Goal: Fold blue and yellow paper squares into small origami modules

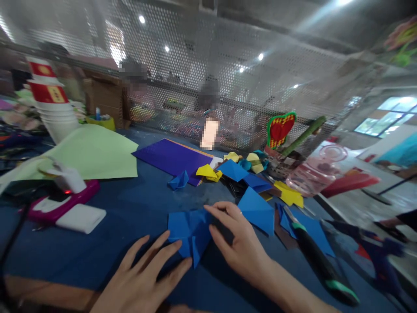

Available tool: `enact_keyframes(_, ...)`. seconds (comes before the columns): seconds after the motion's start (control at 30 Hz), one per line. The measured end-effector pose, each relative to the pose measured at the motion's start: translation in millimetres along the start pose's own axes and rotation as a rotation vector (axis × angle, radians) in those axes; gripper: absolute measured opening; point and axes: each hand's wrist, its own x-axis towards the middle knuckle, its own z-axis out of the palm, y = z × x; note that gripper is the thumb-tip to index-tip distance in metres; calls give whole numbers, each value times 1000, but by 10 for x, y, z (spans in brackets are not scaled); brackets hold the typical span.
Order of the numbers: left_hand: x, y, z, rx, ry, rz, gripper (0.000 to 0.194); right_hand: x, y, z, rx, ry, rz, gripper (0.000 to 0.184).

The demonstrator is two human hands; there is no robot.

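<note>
Two hands flank the blue paper [185, 224], which lies toward the near edge of the surface [137, 204]. The left hand [143, 276], fingers spread and loose, touches its lower-left edge; the right hand [243, 237] meets its right edge, whether pinching I cannot tell. Leftward, room stretches to the power strip [89, 190]; rightward, the cutter [317, 252] crowds in.

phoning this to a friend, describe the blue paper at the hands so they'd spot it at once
On the dark blue tabletop, look at the near part, between the left hand and the right hand. There lies a creased blue paper with a narrow flap pointing toward the wearer. Unlike the other blue pieces nearby, it alone is touched by the hands.
</note>
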Motion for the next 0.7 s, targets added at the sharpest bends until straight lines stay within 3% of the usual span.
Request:
enact_keyframes(0.1,31,25,-39,14,25,-42,41,28,-4,-36,3,-29,71,39)
enact_keyframes(0.27,57,118,-81,44,-1,-35,39,16,-68,10,-21,-71,49,11)
enact_keyframes(0.4,80,195,-50,24,79,-51,37,10,-80,73,-51,-137,74,21)
enact_keyframes(0.5,121,217,-37,51,23,-60,47,20,-60,90,-33,-156,111,26)
enact_keyframes(0.7,147,212,-17,58,-38,-17,52,80,11,92,14,-116,152,62)
